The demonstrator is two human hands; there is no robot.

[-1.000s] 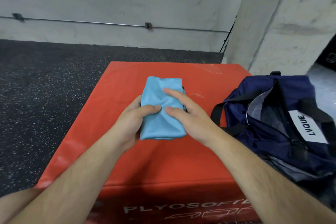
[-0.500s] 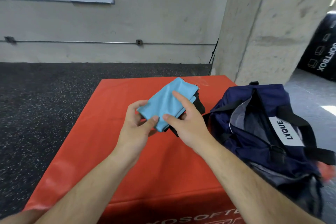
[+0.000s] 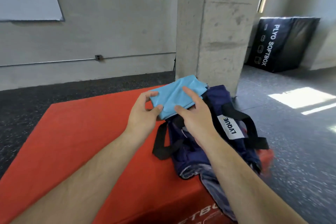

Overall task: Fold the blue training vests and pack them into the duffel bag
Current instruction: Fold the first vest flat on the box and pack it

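The folded light-blue fabric vest [image 3: 174, 96] reads light, limp, slick (may unfold): your left hand [image 3: 143, 112] and right hand [image 3: 196, 116] pinch its near edge between fingers [image 3: 188, 92] and thumb.

smooth cloth vest [image 3: 174, 100], rough concrete pillar [image 3: 214, 29]

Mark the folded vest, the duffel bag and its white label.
folded vest [image 3: 174, 96], head view, centre of its top face.
duffel bag [image 3: 218, 96], head view, navy fabric at its far end.
white label [image 3: 230, 127], head view, on the LVQUE lettering.
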